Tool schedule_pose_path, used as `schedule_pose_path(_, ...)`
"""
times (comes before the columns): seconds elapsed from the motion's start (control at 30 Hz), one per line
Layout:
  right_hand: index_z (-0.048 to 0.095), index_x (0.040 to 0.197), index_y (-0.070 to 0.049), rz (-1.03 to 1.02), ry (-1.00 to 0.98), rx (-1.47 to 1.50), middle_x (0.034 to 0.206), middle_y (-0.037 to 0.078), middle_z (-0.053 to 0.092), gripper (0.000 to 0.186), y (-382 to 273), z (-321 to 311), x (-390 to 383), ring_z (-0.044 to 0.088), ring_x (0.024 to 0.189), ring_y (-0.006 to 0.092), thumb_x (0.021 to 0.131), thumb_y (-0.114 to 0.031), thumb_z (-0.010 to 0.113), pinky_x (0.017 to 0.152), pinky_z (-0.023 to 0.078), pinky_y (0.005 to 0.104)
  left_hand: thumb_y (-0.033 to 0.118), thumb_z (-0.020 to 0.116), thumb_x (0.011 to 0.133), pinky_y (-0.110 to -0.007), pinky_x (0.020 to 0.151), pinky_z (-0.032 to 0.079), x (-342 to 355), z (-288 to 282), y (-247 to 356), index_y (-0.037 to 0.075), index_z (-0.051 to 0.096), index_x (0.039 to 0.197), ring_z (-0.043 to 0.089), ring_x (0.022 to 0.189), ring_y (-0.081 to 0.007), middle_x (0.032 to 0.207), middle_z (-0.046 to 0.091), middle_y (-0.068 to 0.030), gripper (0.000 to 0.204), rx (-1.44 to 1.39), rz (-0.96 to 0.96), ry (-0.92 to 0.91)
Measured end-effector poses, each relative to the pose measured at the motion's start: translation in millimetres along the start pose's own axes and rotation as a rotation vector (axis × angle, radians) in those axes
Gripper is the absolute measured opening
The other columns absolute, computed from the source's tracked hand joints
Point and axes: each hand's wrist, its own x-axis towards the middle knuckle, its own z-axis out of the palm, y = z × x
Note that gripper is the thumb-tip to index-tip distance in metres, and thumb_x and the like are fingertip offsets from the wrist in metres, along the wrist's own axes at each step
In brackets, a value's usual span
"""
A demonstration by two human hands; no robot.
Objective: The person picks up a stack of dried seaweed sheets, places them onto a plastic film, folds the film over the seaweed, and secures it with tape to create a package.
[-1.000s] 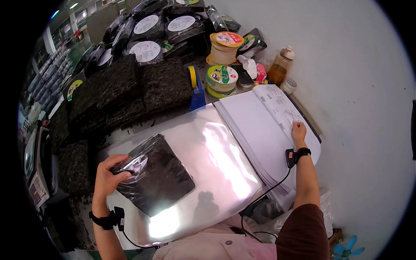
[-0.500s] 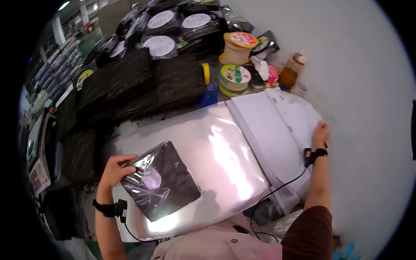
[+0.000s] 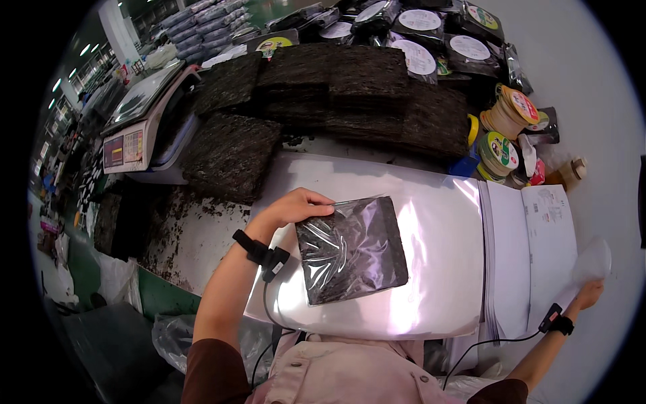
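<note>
A square clear plastic packet (image 3: 356, 252) of dark dried seaweed sheets lies on a glossy pale sheet in front of me. My left hand (image 3: 303, 206) pinches its upper left edge, thumb on top; the fingers beneath are partly hidden. Out at the far right, my right hand (image 3: 589, 294) holds a round whitish label (image 3: 595, 260) between its fingertips. The label stands up from the hand, apart from the packet. Just left of it is a stack of white label sheets (image 3: 508, 249), with a printed sheet (image 3: 550, 222) lying at its right.
Tall stacks of seaweed sheets (image 3: 363, 87) line the back, and labelled packets (image 3: 418, 21) pile behind them. A scale (image 3: 128, 149) stands at the left. Tape rolls (image 3: 499, 153), a blue tape dispenser (image 3: 464, 165) and a bottle (image 3: 570, 172) sit at the back right.
The view has swung left. My right hand has moved off the label sheets with a round label in its fingers. My left hand still holds the packet, which now lies straighter.
</note>
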Motion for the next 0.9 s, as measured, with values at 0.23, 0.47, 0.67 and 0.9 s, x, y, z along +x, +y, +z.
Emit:
schedule_pose_path(0.23,0.052,0.121,0.003,-0.023,-0.072,0.348,0.122,0.019,0.054,0.052,-77,-38,-6,0.061,0.097,0.0356,0.098,-0.040,0.036,0.086,0.052,0.0384,0.025,0.068,0.086,-0.025,0.080,0.048,3,-1,-10,0.001,0.066,0.110,0.061,0.089,-0.0125,0.099,0.068,-0.0072,0.034,0.011,0.003,0.083)
schedule_pose_path(0.47,0.055,0.117,0.007,-0.610,-0.806,0.527,0.112,0.019,0.060,0.035,-229,-124,-258,0.060,0.104,0.0313,0.101,-0.018,0.036,0.093,0.045,0.0364,0.025,0.066,0.088,-0.026,0.081,0.047,-9,1,2,0.000,0.066,0.108,0.059,0.092,-0.0115,0.100,0.067,-0.0059,0.032,0.075,0.132,0.433)
schedule_pose_path(0.67,0.058,0.109,0.003,-1.199,-1.166,1.040,0.130,0.029,0.045,0.030,-299,-195,-389,0.043,0.123,0.0466,0.079,-0.001,0.061,0.098,0.043,0.0456,0.022,0.064,0.089,-0.026,0.082,0.047,-25,24,30,-0.001,0.064,0.108,0.060,0.094,-0.0110,0.099,0.066,-0.0063,0.031,-0.113,0.241,0.193)
schedule_pose_path(0.9,0.062,0.108,0.000,-1.218,-1.279,1.059,0.124,0.029,0.048,0.037,-315,-210,-421,0.046,0.119,0.0473,0.072,-0.001,0.070,0.085,0.052,0.0419,0.006,0.071,0.079,-0.025,0.065,0.051,-24,34,27,-0.003,0.064,0.095,0.063,0.073,-0.0106,0.083,0.068,-0.0067,0.020,-0.080,0.205,0.205)
